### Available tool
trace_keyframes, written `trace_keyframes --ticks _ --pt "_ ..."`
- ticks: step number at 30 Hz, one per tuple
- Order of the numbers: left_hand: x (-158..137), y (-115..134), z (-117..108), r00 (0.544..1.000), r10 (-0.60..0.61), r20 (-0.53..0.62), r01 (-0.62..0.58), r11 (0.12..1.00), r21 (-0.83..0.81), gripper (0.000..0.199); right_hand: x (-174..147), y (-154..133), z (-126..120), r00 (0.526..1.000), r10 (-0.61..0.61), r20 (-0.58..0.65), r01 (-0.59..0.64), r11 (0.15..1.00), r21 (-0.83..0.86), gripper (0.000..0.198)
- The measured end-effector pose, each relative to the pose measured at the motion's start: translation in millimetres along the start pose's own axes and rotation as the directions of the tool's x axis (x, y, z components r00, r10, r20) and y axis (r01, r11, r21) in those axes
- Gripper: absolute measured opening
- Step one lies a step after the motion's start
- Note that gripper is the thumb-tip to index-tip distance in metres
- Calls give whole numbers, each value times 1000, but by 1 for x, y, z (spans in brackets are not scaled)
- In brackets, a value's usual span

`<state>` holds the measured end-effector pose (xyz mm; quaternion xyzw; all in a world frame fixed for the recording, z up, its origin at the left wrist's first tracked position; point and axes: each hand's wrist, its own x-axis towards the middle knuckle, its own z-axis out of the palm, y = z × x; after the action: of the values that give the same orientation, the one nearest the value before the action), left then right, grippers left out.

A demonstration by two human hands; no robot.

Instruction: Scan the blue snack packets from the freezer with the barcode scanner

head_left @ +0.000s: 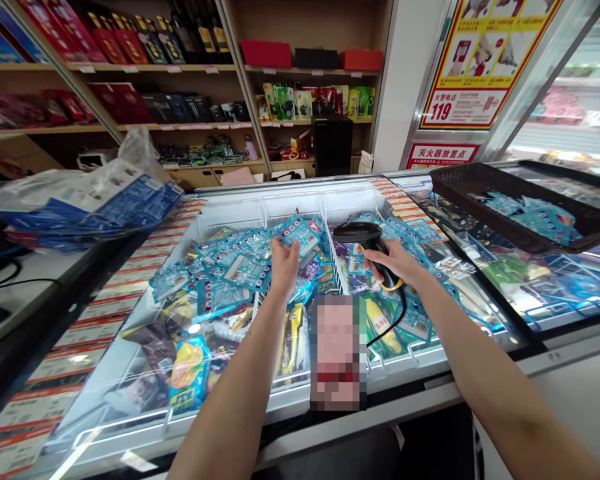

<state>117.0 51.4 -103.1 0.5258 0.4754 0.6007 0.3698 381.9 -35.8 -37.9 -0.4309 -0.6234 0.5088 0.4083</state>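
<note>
Head view: I seem to be scanning. At twelve o'clock my left hand (284,259) pinches a packet (300,230) by the pile (230,267); at one, my right hand (395,261) grips the scanner (357,233). Next calls for aligning scanner and barcode (310,242). The packet looks flat, teal, shiny.

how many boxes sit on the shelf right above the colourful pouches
3: red box at left, black box in middle, orange box at right; more may be hidden behind.

Gotta be a shop; shelves (310,71) of packaged goods, a freezer (240,208) edged with price labels (105,313), plus a barcode scanner (357,232)
</note>
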Motion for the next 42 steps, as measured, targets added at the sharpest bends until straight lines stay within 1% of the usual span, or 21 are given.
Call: trace_keyframes --ticks 4,9,17,26,32,42 --pt "-2 5 1 998 -53 16 53 998 -25 51 -1 1 1 1000 -13 28 13 1000 -2 37" --pt "-2 7 1 999 -43 27 43 999 13 47 -1 1 2 999 -16 40 17 1000 -18 39" --pt "0 -1 -1 1000 0 10 -1 996 86 54 -1 -2 3 998 -15 56 16 1000 -8 36" --pt "0 -1 -1 1000 5 25 -7 997 77 59 -2 -5 5 998 -15 58 15 1000 1 36" --pt "1 -3 -1 999 20 26 -22 997 75 58 -3 -6 5 998 -22 53 22 1000 -9 36" --pt "1 -5 1 1000 19 17 -20 997 80 55 0 1 3 998 -15 62 16 1000 -17 39"
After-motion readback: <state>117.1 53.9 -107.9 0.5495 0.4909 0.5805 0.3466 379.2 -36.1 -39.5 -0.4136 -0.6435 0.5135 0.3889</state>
